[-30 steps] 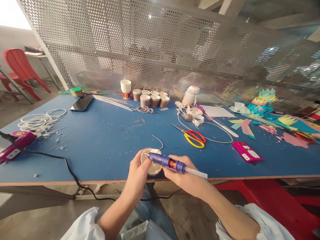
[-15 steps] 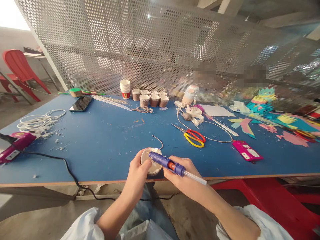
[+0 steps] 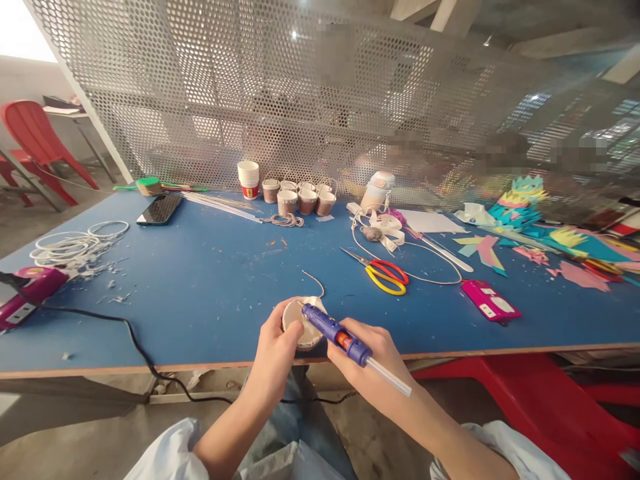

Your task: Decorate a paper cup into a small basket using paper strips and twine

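Observation:
My left hand (image 3: 274, 350) grips a small paper cup (image 3: 300, 330) at the near edge of the blue table (image 3: 210, 287), fingers wrapped round its side. My right hand (image 3: 370, 360) is closed round a purple glue gun (image 3: 336, 331) with a clear glue stick poking out of its back end. The gun's nozzle touches the cup's rim. A thin brown string (image 3: 314, 279) curls up from the cup onto the table.
Red-and-yellow scissors (image 3: 385, 273), a pink box (image 3: 490, 300) and coloured paper scraps (image 3: 525, 220) lie to the right. Paper cups (image 3: 300, 197), a phone (image 3: 160, 208), white rings (image 3: 75, 243) and a pink device (image 3: 27, 293) with a black cable sit at the back and left. A perforated metal screen stands behind.
The glue gun has tilted more steeply, its back end dropping toward me, and its nozzle has shifted slightly right along the cup's rim. My left hand keeps its hold on the cup.

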{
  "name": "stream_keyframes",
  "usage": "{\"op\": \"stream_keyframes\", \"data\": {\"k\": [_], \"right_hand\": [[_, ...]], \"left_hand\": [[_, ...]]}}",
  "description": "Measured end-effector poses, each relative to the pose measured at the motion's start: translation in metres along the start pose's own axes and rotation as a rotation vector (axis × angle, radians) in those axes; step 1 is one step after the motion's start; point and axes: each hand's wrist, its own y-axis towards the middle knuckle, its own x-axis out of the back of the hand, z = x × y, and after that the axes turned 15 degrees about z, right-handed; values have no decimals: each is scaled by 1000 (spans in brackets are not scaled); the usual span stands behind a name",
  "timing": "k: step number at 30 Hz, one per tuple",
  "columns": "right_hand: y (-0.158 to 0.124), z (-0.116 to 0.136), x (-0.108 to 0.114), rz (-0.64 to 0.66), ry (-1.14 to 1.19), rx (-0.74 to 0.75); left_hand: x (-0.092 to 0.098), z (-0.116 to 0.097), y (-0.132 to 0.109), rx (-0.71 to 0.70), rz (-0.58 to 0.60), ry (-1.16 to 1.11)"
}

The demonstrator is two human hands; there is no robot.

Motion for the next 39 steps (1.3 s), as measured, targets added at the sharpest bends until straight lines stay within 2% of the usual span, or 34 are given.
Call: {"op": "stream_keyframes", "data": {"k": [3,11,14,16,17,21,24,27,33,36,39], "right_hand": [[-6,1,-2,-9,34,4],[-28,2,12,-88,452,-100],[-20,-13,24,-186,643,-163],[-4,-28,33,-272,684,-194],[7,-37,37,-313,665,-221],[63,-70,42,-281,447,-279],[99,-89,34,-268,354,-255],[119,-101,22,-251,278,-240],[117,-106,16,-205,220,-218],[103,-109,22,-196,231,-212],[77,-110,27,-270,220,-244]], "left_hand": [[-2,2,-1,7,12,-3],[0,4,0,12,-13,34],[-1,2,-1,24,-25,52],[-2,0,-1,22,-22,38],[-2,-1,-1,15,-17,33],[0,3,-2,8,-2,48],[5,10,-3,4,-28,65],[11,17,-8,-95,-83,92],[14,23,-27,-246,-108,222],[10,23,-33,-266,-115,257],[6,22,-32,-238,-115,254]]}}
